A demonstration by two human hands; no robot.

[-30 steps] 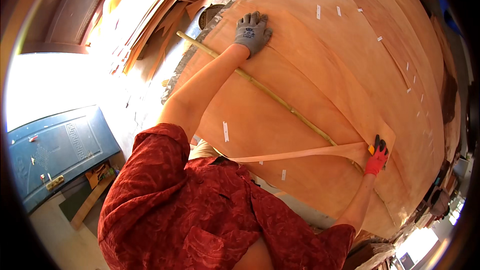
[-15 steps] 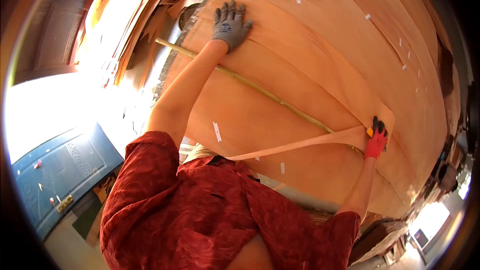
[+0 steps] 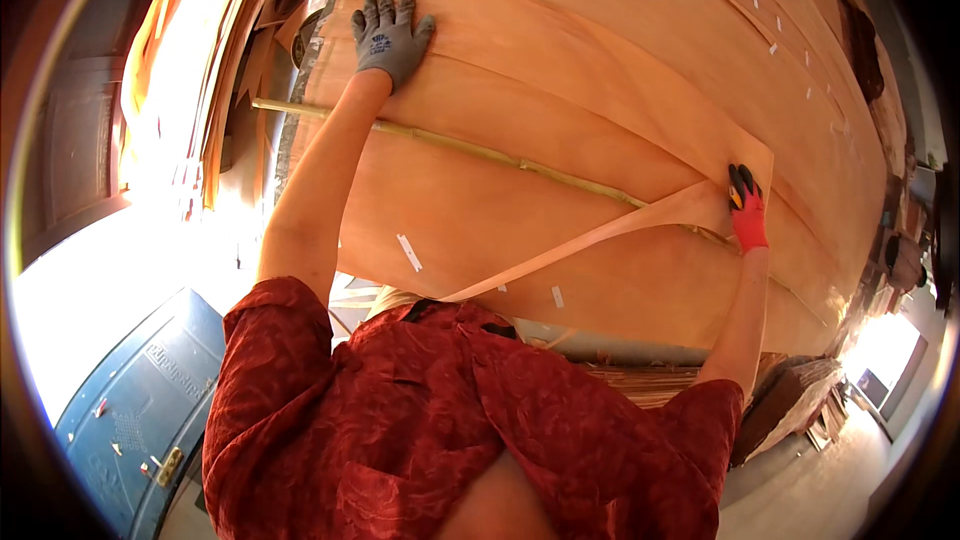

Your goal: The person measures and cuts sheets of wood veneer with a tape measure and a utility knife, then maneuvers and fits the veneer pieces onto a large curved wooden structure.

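Observation:
My left hand [image 3: 392, 42], in a grey glove, lies flat with its fingers spread on a large tan wood veneer sheet [image 3: 560, 70] near its left end. My right hand [image 3: 747, 208], in a red and black glove, is closed around a small yellow-handled tool [image 3: 736, 198] near the sheet's right corner. Its blade or tip is hidden. From beside this hand a narrow veneer strip [image 3: 590, 238] curves back toward my waist. A thin bamboo-like stick [image 3: 470, 148] lies across the sheets, passing under my left forearm and the strip.
White tape pieces [image 3: 409, 253] dot the stacked sheets. A blue panel [image 3: 150, 405] with small scraps stands at lower left. More veneer [image 3: 190, 60] hangs at the left in glare. Layered wood sheets [image 3: 640, 382] lie below the near edge, with a brown bundle [image 3: 790, 405] at lower right.
The view has shifted, so the sheets, stick and both hands appear higher or further left. My left hand stays flat on the veneer; my right hand keeps its grip near the corner.

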